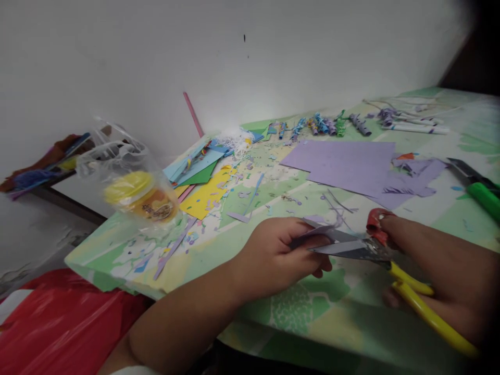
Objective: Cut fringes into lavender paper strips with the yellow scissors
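Note:
My left hand (277, 252) is closed near the table's front edge, pinching a small strip of purple paper (323, 228). Yellow-handled scissors (347, 247), with red tape near the pivot, are gripped in my right hand (441, 255). Their blades are parted and lie against the paper strip, close to my left fingers. Part of the strip is hidden by the fingers and a blade. Thin purple cuttings (338, 203) lie just beyond my hands. Farther back are flat purple sheets (344, 161) and a fringed purple piece (420, 177).
Several curled paper rolls (321, 123) and white markers (416, 128) line the back. A green-handled cutter (482, 200) lies at right. Left are coloured sheets (209, 195), white string (236, 140), scattered scraps and a yellow-lidded cup (140, 198) in a clear bag.

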`<state>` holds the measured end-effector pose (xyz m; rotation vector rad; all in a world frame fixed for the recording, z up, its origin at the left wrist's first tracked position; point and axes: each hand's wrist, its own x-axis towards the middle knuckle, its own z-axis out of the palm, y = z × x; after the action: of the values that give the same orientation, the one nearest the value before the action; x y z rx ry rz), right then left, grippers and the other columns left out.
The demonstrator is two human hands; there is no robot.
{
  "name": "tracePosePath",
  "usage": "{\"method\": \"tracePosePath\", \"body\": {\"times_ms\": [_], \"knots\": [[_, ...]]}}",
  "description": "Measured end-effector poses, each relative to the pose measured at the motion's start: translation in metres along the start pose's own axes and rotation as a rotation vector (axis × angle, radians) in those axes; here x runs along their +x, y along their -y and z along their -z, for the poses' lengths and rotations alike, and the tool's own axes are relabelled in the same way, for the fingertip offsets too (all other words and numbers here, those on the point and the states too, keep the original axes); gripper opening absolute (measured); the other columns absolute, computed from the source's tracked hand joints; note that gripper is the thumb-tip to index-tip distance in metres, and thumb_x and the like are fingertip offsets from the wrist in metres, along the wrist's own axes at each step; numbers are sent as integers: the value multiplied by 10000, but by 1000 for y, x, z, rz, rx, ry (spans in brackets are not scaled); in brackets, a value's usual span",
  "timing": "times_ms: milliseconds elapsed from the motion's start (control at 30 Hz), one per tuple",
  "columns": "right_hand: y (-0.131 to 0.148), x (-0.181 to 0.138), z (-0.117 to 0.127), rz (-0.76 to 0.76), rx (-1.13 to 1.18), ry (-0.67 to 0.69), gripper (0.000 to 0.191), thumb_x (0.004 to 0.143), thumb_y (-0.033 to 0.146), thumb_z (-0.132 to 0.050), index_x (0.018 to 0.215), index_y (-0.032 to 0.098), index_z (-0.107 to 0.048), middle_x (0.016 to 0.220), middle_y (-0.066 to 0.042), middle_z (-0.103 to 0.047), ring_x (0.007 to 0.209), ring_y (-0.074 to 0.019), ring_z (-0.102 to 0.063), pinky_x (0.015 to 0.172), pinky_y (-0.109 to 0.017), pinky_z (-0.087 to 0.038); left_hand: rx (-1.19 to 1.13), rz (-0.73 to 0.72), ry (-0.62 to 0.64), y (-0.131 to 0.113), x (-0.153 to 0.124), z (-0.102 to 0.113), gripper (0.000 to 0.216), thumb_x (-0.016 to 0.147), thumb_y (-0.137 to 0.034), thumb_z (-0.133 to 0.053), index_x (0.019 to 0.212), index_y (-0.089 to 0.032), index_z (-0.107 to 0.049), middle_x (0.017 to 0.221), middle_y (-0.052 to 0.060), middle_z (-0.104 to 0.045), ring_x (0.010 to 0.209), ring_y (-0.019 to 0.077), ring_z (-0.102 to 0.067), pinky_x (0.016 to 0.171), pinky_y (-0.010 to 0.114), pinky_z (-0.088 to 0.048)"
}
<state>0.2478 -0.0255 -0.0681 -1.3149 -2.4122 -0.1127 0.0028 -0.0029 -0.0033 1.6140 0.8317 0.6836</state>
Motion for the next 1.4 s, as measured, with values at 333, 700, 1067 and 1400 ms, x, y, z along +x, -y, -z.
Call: {"method": "tracePosePath", "body": {"times_ms": [333,700,1067,1400], "knots": [[9,15,15,-240,253,217,512,747,605,-464,1135,271,-457,1162,-109,-607,1022,-341,-589,823,-473,-510,-123,68,-116,7,3,-4,103,723,-158,-524,632,-126,-558,585,-18,-582,527,55,-559,535,160,-449],[7,16,19,-445,505,326,707,745,643,-449,1314,229,-385,1362,-95,-485,1252,-338,-402,1005,-478,-364,-265,78,-276,10,10,-6,105,731,-242,-544,717,-142,-571,563,-38,-590,472,58,-565,471,162,-431],[-9,9,6,-407,388,59,751,660,644,-474,1303,257,-441,1280,-83,-578,1169,-373,-494,944,-484,-421,-539,30,-275,18,14,-3,126,724,-266,-557,743,-145,-583,572,-31,-619,473,75,-594,466,172,-472],[-2,12,3,-407,352,57,743,609,614,-554,1266,274,-487,1199,-79,-636,1089,-373,-561,895,-466,-472,-411,40,-280,15,10,-4,201,725,-341,-608,722,-147,-554,568,-32,-600,497,69,-582,482,167,-442]]}}
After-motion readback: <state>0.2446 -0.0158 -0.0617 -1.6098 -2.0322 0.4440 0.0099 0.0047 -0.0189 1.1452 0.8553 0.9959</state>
